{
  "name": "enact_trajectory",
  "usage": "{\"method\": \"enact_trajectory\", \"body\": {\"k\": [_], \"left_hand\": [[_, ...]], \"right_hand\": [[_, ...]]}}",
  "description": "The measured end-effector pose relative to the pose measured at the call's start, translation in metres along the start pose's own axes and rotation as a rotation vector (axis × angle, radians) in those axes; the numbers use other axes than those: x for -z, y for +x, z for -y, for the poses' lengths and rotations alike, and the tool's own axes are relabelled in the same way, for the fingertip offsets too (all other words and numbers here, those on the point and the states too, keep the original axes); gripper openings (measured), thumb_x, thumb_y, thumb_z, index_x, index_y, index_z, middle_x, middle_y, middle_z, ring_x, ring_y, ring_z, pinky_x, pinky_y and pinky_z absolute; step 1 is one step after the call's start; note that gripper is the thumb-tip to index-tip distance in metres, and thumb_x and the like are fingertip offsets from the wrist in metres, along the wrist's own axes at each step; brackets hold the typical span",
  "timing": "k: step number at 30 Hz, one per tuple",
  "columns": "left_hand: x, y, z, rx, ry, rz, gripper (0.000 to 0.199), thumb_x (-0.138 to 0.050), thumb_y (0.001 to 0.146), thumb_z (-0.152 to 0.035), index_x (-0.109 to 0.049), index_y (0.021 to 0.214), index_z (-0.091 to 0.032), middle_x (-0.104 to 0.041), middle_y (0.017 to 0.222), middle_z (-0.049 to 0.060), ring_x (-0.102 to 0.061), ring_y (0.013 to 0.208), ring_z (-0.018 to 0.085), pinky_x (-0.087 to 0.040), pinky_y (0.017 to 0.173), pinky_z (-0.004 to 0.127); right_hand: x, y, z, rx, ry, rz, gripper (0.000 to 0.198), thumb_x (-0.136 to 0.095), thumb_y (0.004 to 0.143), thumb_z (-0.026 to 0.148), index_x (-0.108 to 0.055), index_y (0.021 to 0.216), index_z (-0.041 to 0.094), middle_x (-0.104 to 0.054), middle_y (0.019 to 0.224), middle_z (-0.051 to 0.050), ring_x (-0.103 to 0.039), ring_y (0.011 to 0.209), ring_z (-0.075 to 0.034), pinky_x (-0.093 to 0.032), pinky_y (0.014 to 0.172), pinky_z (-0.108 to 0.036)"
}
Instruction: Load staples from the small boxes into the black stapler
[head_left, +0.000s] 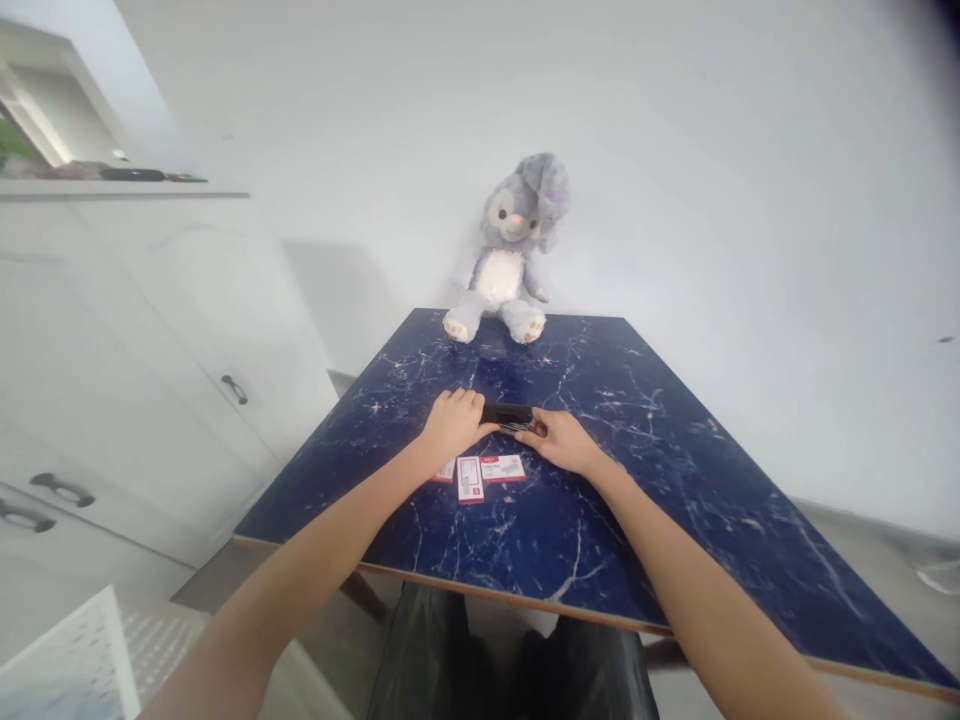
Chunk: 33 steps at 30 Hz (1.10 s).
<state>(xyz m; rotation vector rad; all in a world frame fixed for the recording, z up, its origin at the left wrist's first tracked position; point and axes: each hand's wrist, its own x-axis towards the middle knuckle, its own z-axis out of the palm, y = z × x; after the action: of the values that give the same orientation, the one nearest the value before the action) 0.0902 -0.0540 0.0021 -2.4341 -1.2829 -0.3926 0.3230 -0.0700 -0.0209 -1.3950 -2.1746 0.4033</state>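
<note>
Fingers of the left hand (456, 420) and the right hand (564, 440) gripped opposite ends of a black object (507, 412), over the blue table (637, 420). Close before it lay red-and-white packages (470, 481); at the far edge sat a grey plush toy (500, 277).

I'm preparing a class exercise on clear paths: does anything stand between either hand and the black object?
Nothing visible does: the left hand and right hand hold the black object from opposite sides. The red-and-white boxes lie nearer the person; the plush toy sits beyond.
</note>
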Motion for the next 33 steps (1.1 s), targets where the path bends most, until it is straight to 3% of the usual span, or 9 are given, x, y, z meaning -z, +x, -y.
{"method": "enact_trajectory", "body": {"k": [9,16,21,26,33], "left_hand": [[-0.003,-0.002,0.000,0.017,-0.026,-0.013,0.043,-0.056,0.091,-0.053,-0.061,0.099,-0.011,-0.066,0.096,0.014,-0.061,0.095,0.030,-0.042,0.082,0.041],[-0.007,0.001,-0.005,0.081,-0.064,0.057,0.044,-0.056,0.092,-0.053,-0.059,0.104,-0.010,-0.065,0.097,0.015,-0.063,0.093,0.029,-0.046,0.078,0.037],[-0.005,0.002,-0.006,0.106,-0.037,0.068,0.043,-0.056,0.092,-0.049,-0.058,0.109,-0.009,-0.064,0.102,0.017,-0.062,0.099,0.030,-0.047,0.081,0.038],[-0.002,0.003,0.002,0.053,-0.043,0.117,0.051,-0.050,0.093,-0.058,-0.059,0.109,-0.010,-0.064,0.105,0.017,-0.062,0.099,0.030,-0.050,0.076,0.037],[-0.008,0.003,0.010,0.081,-0.088,0.101,0.047,-0.048,0.094,-0.057,-0.059,0.110,-0.013,-0.064,0.108,0.014,-0.066,0.096,0.027,-0.049,0.074,0.033]], "right_hand": [[0.002,-0.005,0.000,0.018,-0.022,-0.020,0.021,-0.060,0.088,0.040,-0.058,0.080,0.021,-0.061,0.069,0.002,-0.054,0.061,-0.014,-0.034,0.059,-0.024],[-0.004,-0.004,-0.011,0.034,-0.053,-0.147,0.026,-0.062,0.088,0.046,-0.064,0.083,0.021,-0.068,0.083,-0.003,-0.061,0.073,-0.017,-0.041,0.069,-0.027],[-0.009,-0.002,-0.006,0.009,-0.043,-0.136,0.023,-0.062,0.087,0.041,-0.061,0.080,0.020,-0.066,0.078,-0.002,-0.059,0.069,-0.017,-0.041,0.066,-0.027],[-0.010,0.001,0.003,0.012,-0.041,-0.079,0.020,-0.062,0.085,0.037,-0.056,0.077,0.020,-0.062,0.072,-0.001,-0.056,0.064,-0.015,-0.037,0.061,-0.026],[0.007,-0.019,-0.007,0.011,-0.116,-0.082,0.017,-0.058,0.088,0.035,-0.056,0.080,0.020,-0.061,0.078,-0.002,-0.055,0.069,-0.016,-0.038,0.066,-0.027]]}}
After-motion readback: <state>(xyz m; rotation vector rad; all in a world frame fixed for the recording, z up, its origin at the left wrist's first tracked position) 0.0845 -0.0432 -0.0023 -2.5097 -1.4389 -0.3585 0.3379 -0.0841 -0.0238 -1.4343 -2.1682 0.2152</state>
